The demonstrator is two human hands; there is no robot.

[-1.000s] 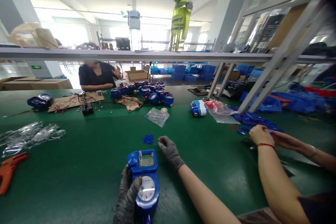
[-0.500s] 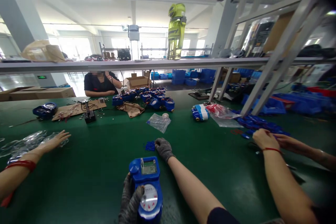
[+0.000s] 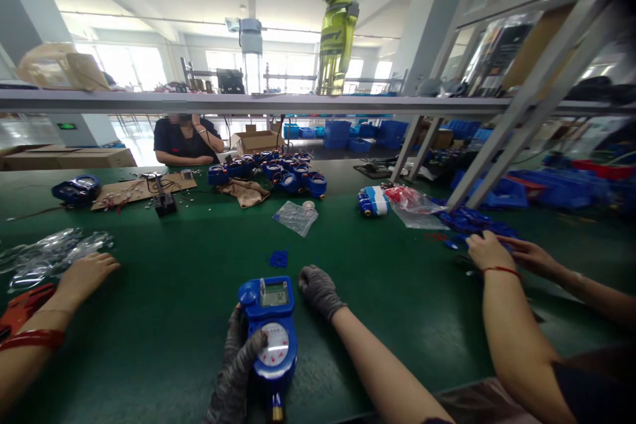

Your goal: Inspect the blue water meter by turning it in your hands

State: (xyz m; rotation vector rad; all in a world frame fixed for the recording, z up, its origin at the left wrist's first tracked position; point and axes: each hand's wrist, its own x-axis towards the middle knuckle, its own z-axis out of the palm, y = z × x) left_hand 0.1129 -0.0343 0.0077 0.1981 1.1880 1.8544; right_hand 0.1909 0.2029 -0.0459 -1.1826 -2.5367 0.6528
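Note:
My left hand [image 3: 238, 358], in a grey glove, is wrapped round the left side of a blue water meter [image 3: 293, 348], its thumb over the round dial. The meter has a small digital display at its top and a brass threaded end pointing towards me. To the right of the meter, my right hand [image 3: 320, 290], gloved too, is closed with its fingers curled down at the table. Whatever its fingertips hold, if anything, is hidden. A small pile of tiny blue parts [image 3: 279, 258] lies just beyond the meter, left of my right hand and apart from it.
A clear plastic bag [image 3: 297, 218] and several blue meters [image 3: 291, 182] lie farther back. Co-workers' hands work at the left by clear discs [image 3: 54, 255] and at the right by blue parts [image 3: 477, 222]. A shelf [image 3: 298, 105] spans the table, holding a yellow-green bottle [image 3: 338, 40].
My right hand has drawn back from the pile of blue parts, towards me and slightly right. My left hand still holds the meter. The co-worker's hand at the left has moved back. The view has tilted down.

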